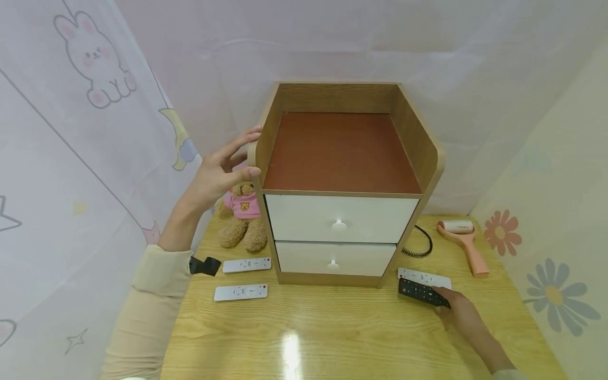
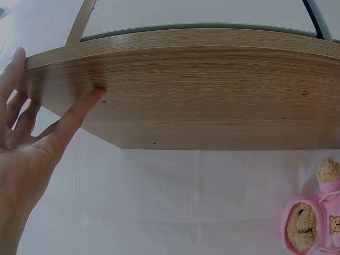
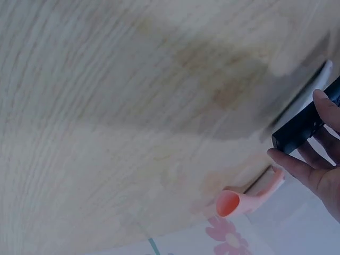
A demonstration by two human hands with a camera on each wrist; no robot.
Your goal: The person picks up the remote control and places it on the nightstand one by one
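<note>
A wood-edged cabinet (image 1: pixel 328 279) with two white drawers, the upper (image 1: pixel 304 219) and the lower (image 1: pixel 304 258), stands in the middle of the table. Its raised left side panel (image 2: pixel 202 95) is touched by my left hand (image 1: pixel 214 177), fingers fairly straight and spread, near the upper front corner. On the right, my right hand (image 1: pixel 463 314) grips a black remote control (image 1: pixel 423 293) by its near end, thumb on one side and fingers on the other. A white remote (image 1: pixel 425 277) lies just behind the black one, partly covered in the head view.
Two more white remotes, one farther back (image 1: pixel 247 265) and one nearer (image 1: pixel 240 292), lie left of the cabinet. Behind them sits a teddy bear (image 1: pixel 244 206) in pink. A peach-handled lint roller (image 1: pixel 467 245) and a black coiled cord (image 1: pixel 418 254) lie at right. Printed curtains (image 1: pixel 332 47) surround the table.
</note>
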